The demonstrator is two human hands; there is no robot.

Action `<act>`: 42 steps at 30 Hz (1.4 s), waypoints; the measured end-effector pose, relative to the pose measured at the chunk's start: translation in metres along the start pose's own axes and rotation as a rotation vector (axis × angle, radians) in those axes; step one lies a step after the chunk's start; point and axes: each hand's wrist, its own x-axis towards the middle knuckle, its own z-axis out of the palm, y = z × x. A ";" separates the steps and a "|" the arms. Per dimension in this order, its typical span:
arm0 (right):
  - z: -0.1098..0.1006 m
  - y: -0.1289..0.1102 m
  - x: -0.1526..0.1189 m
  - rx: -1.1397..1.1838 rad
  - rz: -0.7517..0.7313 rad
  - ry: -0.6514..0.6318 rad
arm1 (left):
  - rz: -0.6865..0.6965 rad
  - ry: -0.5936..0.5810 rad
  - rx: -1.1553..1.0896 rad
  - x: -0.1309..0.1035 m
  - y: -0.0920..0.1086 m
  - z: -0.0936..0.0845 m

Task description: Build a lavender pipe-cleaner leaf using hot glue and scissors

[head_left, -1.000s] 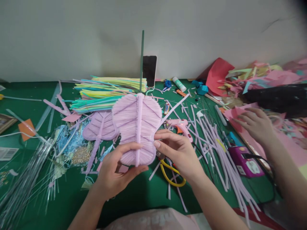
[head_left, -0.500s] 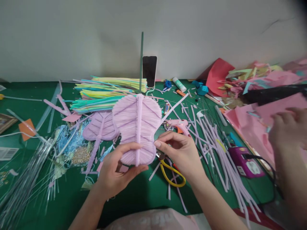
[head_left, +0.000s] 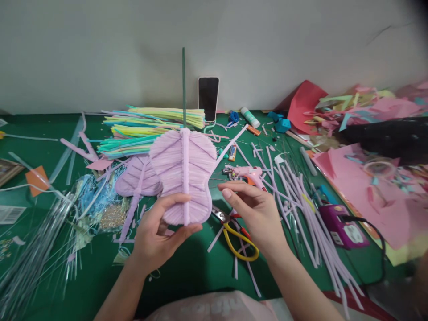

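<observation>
My left hand [head_left: 158,236] grips the lower end of a lilac fuzzy fan shape [head_left: 197,156] made of pipe cleaners, thumb in front and fingers around its edge. A green stem [head_left: 183,84] rises from its top, and a loose lilac strip [head_left: 232,143] sticks out at its right side. Just right of the shape, apart from it, my right hand [head_left: 252,209] has thumb and index finger pressed near each other; whatever may be between them is too small to make out. Yellow-handled scissors [head_left: 239,254] lie beneath my right hand.
Behind are pipe cleaner bundles [head_left: 133,145] and a phone [head_left: 207,98] leaning on the wall. A second lilac shape [head_left: 138,178] lies left. Rightward are a pink glue gun [head_left: 245,171], lilac pipe cleaners [head_left: 310,223], a purple box [head_left: 344,226] with a cable and pink paper [head_left: 394,214].
The lilac shape has shifted left and slightly up with my left hand. My right fingers have come away from its edge. Another person's hand at the far right has moved mostly out of view.
</observation>
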 end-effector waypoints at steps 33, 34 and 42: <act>0.000 -0.009 -0.006 0.008 0.113 -0.158 | -0.033 0.014 0.015 -0.002 0.006 0.001; 0.001 -0.008 -0.007 0.038 0.131 -0.173 | -0.031 0.013 0.017 -0.002 0.006 0.001; 0.009 -0.008 -0.005 0.087 0.169 -0.159 | 0.082 -0.051 0.030 0.002 -0.003 0.000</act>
